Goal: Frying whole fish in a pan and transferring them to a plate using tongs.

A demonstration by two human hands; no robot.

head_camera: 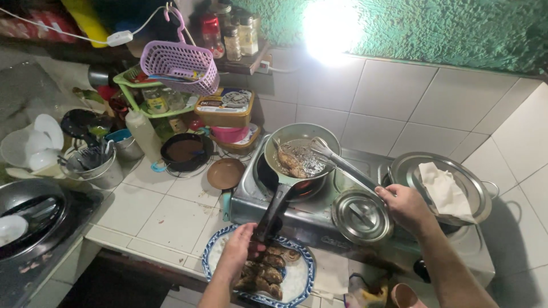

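A frying pan [288, 137] sits on the left burner of a steel stove [319, 219], with fish [291, 162] frying in bubbling oil. My left hand [242, 251] grips the pan's black handle [273, 214]. My right hand [405, 206] holds a metal spatula [342, 165] whose blade reaches into the pan beside the fish. Under my left hand a blue-rimmed plate [299, 279] carries several fried fish pieces [268, 274].
A round steel lid [361, 217] lies on the stove's middle. At the right, a large steel pan [476, 182] holds white paper [445, 191]. A brown bowl [225, 173], dark pot [185, 151], bottles, baskets and dishes crowd the tiled counter at left. A bright lamp [331, 25] glares on the wall.
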